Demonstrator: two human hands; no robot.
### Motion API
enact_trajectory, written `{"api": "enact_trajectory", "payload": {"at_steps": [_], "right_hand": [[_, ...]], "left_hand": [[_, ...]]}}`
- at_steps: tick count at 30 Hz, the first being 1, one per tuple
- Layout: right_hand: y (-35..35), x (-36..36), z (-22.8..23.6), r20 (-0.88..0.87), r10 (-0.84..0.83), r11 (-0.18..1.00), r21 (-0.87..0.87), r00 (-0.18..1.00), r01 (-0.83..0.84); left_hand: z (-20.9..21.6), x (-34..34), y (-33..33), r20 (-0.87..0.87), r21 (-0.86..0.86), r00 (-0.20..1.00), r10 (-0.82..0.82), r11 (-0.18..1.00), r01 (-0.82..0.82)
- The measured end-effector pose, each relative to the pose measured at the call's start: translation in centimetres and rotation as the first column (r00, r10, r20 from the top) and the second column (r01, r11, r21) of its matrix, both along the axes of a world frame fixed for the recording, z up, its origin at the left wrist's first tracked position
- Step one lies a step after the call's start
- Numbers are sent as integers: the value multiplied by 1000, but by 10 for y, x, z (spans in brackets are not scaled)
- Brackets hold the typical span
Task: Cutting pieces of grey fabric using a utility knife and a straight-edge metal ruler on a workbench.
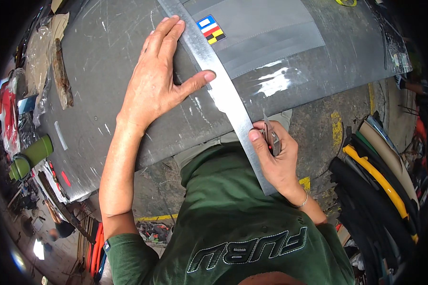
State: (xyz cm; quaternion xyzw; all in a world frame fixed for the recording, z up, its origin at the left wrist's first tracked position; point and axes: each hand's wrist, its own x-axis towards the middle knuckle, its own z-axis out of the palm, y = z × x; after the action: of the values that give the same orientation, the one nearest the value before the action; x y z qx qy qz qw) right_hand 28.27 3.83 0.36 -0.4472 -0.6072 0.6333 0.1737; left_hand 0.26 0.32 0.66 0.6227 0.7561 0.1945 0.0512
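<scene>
A long metal ruler [209, 61] runs diagonally across the dark grey table, its near end jutting past the front edge toward my body. My left hand [150, 90] lies on the table with fingers stretched out, fingertips by the ruler's left edge and thumb pressed on its face. My right hand [281, 159] is closed around a small utility knife [272, 140], blade pointing away from me. The right thumb rests on the ruler's near part. Right of the ruler lies a grey stitched fabric piece [271, 28] with a colourful flag-like patch [211, 30].
Scratches mark the table [104, 61], and a glossy clear sheet [276, 80] lies near its front edge. A green cylinder [33, 156] and a strip of wood [61, 71] are at left. Rolled black, yellow and beige materials [380, 171] stand at lower right.
</scene>
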Motion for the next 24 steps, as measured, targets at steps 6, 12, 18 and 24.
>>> {"api": "enact_trajectory", "payload": {"at_steps": [6, 12, 18, 24], "right_hand": [[-3, -1, -1, -33, -20, 999, -37, 999, 18], [-3, -1, -4, -72, -31, 999, -23, 997, 30], [0, 0, -2, -50, -1, 1000, -17, 999, 0], [-1, 1, -5, -78, -14, 1000, 8, 997, 14]], "left_hand": [[0, 0, -1, 0, -9, 1000, 4, 1000, -4], [-1, 0, -1, -21, 3, 1000, -7, 1000, 7], [-3, 1, -1, -7, 11, 1000, 3, 1000, -3], [-3, 1, 0, -14, 19, 1000, 4, 1000, -4]]}}
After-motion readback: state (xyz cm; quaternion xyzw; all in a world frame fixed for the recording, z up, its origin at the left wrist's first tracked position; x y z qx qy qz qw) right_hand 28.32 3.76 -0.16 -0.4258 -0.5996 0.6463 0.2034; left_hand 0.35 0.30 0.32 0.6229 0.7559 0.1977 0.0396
